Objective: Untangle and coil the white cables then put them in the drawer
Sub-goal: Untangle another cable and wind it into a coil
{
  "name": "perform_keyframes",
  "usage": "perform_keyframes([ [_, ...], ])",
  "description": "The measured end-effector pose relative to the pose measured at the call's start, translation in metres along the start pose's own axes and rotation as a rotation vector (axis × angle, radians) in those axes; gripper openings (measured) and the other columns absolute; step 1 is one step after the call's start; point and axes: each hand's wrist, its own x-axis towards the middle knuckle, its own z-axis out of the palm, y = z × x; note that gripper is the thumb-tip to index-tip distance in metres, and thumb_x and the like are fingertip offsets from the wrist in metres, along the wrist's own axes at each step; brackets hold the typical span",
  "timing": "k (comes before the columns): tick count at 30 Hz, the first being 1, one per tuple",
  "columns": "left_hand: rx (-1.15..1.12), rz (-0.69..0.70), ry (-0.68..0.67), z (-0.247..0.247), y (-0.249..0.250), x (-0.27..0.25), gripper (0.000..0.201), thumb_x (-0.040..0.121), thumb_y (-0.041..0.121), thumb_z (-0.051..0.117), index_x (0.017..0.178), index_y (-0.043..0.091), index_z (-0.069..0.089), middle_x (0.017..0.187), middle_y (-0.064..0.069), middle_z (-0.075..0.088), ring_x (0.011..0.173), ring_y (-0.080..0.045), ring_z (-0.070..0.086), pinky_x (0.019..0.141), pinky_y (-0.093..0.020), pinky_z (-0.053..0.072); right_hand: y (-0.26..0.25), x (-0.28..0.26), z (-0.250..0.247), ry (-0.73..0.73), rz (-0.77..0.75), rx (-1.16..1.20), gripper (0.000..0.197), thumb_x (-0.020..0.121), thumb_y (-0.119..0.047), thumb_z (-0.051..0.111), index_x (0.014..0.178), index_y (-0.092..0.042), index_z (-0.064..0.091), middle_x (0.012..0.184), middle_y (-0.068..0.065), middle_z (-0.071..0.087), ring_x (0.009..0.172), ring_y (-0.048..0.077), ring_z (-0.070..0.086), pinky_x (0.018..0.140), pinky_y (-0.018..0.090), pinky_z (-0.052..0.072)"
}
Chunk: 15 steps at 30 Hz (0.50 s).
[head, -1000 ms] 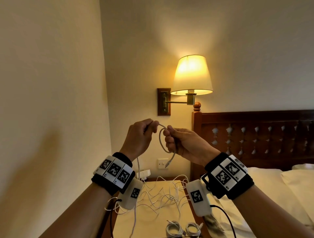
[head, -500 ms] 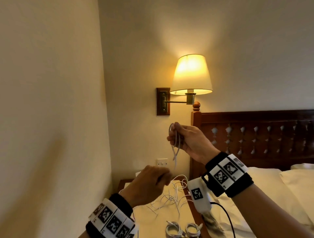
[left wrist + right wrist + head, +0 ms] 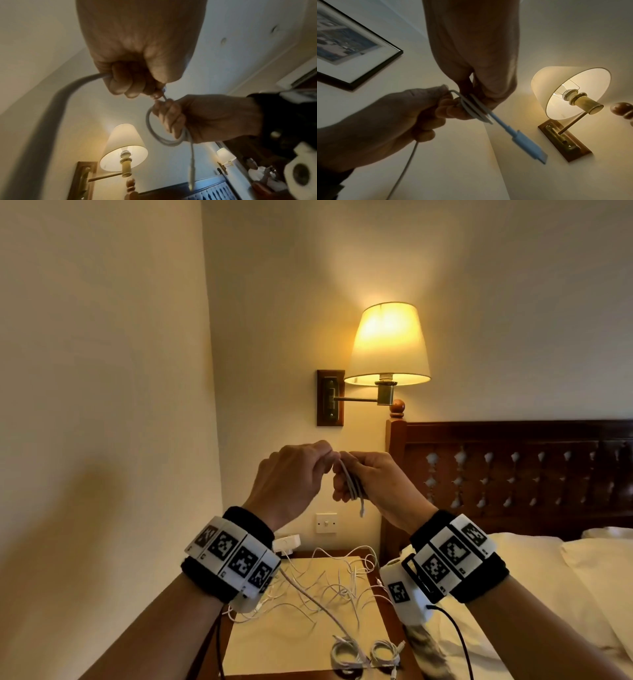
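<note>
The left hand [image 3: 291, 477], down near the nightstand [image 3: 294, 642] half a second ago, has risen to chest height and now meets the right hand [image 3: 373, 487]. The right hand's fingers curl around a small coil of white cable [image 3: 351, 486], its plug [image 3: 362, 511] dangling below. The left hand pinches the same cable beside the coil. More loose cables [image 3: 329, 587] sprawl on the nightstand, with two finished coils [image 3: 364, 657] at its near edge.

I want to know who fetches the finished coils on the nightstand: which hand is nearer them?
Right. The right hand is raised almost straight above the finished coils; the left hand is equally high but farther left.
</note>
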Motion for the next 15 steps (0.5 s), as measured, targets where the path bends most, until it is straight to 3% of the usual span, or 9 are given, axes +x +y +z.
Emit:
perform_keyframes([
  [4,-0.077,-0.050,-0.007,0.011,-0.018,0.002,0.042,0.092,0.056,0.037,0.089,0.020,0.058,0.074,0.007,0.061,0.066,-0.010,0.056,0.059,-0.028,0.045,0.006,-0.002,-0.003,-0.076,0.118,0.086,0.037,0.105,-0.027,0.036,0.091,-0.005,0.062,0.063,0.003,0.057,0.056,0.015,0.054,0.058,0.025,0.046],
  [7,-0.273,-0.085,-0.017,0.022,-0.027,0.001,0.044,0.087,0.062,0.038,0.079,0.021,0.052,0.064,0.007,0.053,0.057,-0.008,0.048,0.058,-0.028,0.042,0.008,-0.003,-0.005,-0.135,0.213,0.286,0.034,0.105,-0.029,0.035,0.088,-0.010,0.057,0.059,-0.002,0.047,0.050,0.010,0.044,0.053,0.020,0.041],
  [10,-0.376,-0.121,-0.020,0.029,-0.033,-0.004,0.034,0.089,0.054,0.039,0.073,0.026,0.048,0.060,0.010,0.046,0.055,-0.006,0.045,0.056,-0.013,0.035,0.006,-0.005,-0.009,-0.191,0.270,0.560,0.033,0.105,-0.027,0.034,0.085,-0.012,0.056,0.057,-0.005,0.041,0.048,0.007,0.040,0.050,0.018,0.037],
  [13,-0.423,-0.157,0.030,0.035,-0.049,-0.021,0.031,0.094,0.048,0.038,0.069,0.029,0.043,0.058,0.011,0.042,0.055,-0.005,0.045,0.056,-0.012,0.035,-0.002,-0.005,-0.024,-0.259,0.264,0.883,0.034,0.105,-0.026,0.030,0.085,-0.013,0.054,0.057,-0.007,0.041,0.048,0.005,0.042,0.048,0.017,0.037],
  [15,-0.405,-0.161,0.040,0.042,-0.060,-0.039,0.030,0.096,0.045,0.038,0.071,0.029,0.044,0.058,0.010,0.042,0.054,-0.006,0.045,0.054,-0.012,0.034,-0.008,-0.001,-0.035,-0.216,0.251,0.939,0.036,0.105,-0.026,0.029,0.084,-0.013,0.055,0.057,-0.008,0.043,0.048,0.004,0.043,0.047,0.016,0.038],
])
